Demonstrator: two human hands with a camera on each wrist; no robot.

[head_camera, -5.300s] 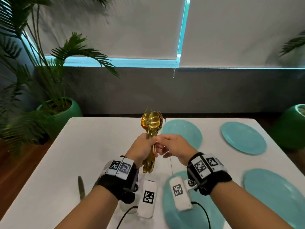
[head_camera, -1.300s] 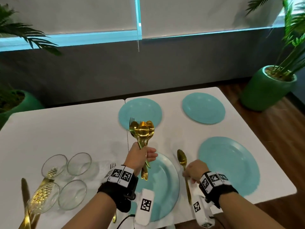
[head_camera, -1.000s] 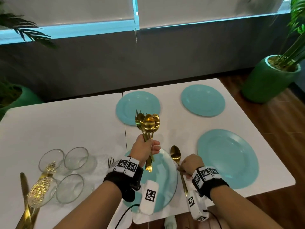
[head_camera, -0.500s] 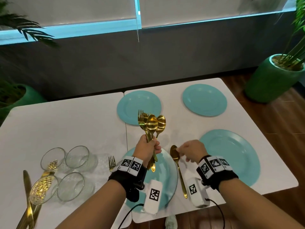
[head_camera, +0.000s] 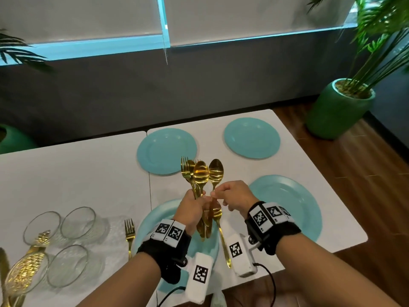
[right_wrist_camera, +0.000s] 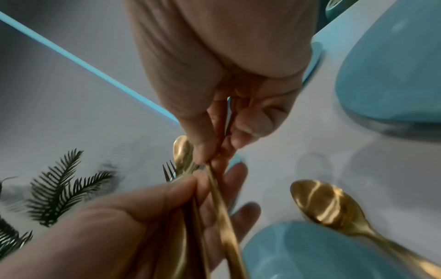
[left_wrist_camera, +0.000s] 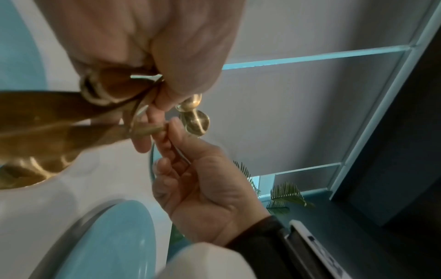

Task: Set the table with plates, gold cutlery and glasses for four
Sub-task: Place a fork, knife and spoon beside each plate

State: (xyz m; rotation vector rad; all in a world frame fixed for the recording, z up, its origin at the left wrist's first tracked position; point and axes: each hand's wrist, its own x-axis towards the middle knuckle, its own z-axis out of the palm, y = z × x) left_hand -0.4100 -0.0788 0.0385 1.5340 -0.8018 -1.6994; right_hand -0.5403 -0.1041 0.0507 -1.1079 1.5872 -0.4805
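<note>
Left hand curled round a bunch of gold cutlery, handles pointing down, bowls up. Right hand just beside, thumb and forefinger pinching the handle of the rightmost spoon, just under its bowl. To free it, probably best pulled straight up along the handle.

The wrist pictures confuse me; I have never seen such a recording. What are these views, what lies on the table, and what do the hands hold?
No machine: a person wears one camera on the head and one on each wrist, looking along the fingers. On the white table lie four teal plates, four glasses, a fork and a spoon. The left hand grips a bundle of gold cutlery. The right hand pinches the stem of one spoon from it.
</note>
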